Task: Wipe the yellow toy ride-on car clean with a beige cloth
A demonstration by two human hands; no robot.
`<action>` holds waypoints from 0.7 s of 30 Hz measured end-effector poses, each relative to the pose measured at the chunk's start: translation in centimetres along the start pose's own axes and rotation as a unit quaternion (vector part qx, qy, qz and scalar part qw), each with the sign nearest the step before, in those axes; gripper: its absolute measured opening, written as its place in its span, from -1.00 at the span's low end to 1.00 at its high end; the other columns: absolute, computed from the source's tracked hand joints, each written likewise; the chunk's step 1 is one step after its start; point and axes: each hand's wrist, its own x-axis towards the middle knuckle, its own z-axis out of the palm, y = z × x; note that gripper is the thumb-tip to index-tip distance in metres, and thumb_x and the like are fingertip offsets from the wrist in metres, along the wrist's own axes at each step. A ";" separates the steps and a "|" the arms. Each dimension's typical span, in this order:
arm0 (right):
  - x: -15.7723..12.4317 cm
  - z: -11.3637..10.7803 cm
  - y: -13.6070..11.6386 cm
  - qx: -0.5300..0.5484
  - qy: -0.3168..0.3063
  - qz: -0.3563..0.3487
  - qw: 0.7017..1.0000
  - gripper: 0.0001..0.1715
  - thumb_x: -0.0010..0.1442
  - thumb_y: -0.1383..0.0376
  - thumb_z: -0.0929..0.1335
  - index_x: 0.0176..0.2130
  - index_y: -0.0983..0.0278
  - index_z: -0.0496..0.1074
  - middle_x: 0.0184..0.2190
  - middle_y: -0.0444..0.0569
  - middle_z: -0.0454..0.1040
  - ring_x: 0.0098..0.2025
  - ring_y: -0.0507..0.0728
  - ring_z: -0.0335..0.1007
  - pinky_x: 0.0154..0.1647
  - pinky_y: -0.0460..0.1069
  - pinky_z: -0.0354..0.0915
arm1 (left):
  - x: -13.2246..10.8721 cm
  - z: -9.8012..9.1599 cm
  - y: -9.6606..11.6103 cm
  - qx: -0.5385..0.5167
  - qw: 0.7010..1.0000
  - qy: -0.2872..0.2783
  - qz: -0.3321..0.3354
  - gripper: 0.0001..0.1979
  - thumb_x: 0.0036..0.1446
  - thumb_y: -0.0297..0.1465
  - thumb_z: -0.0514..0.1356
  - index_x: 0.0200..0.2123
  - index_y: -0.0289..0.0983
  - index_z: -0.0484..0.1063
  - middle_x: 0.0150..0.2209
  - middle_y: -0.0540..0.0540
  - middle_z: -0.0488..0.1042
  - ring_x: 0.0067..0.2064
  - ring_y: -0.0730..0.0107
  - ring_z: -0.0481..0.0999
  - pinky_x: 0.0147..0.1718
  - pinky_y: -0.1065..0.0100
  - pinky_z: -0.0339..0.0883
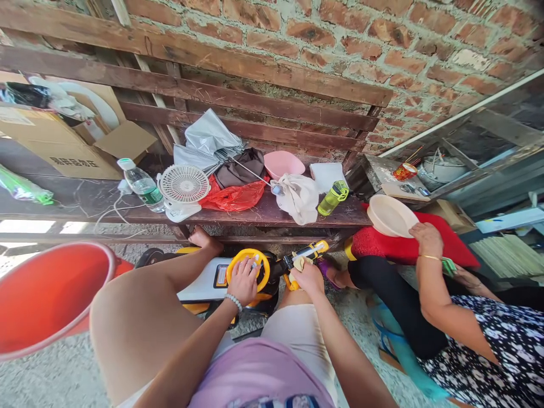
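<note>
A ride-on toy excavator (199,288) with white, yellow and black parts stands between my legs. My left hand (244,281) lies over its yellow steering wheel (266,272), palm on the rim and fingers bent toward the hub. In my right hand (309,277) a pale yellowish cloth (300,263) is pinched, close against the toy's yellow and black digger arm (314,249). My fingers hide part of the cloth and of the arm's lower end. A beaded bracelet circles my left wrist.
A big red tub (111,260) stands at left. The dark bench (255,216) bears a white fan (185,184), a water bottle (144,187), a silver umbrella (208,136), bags and a green bottle (334,198). At right, a seated person's hand (427,238) touches a cream basin (389,218).
</note>
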 end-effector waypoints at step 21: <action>-0.2 -2.1 5.9 0.044 -0.018 0.022 0.999 -0.76 0.03 0.25 0.42 -0.22 0.18 0.56 -0.26 -0.05 0.66 -0.22 0.19 0.58 -0.28 -0.06 0.35 | 0.0 0.0 0.1 0.001 1.000 -0.008 -0.003 -0.48 0.19 -0.46 0.13 0.21 -0.21 0.52 0.41 -0.21 0.33 0.44 -0.15 0.25 0.38 -0.17 0.11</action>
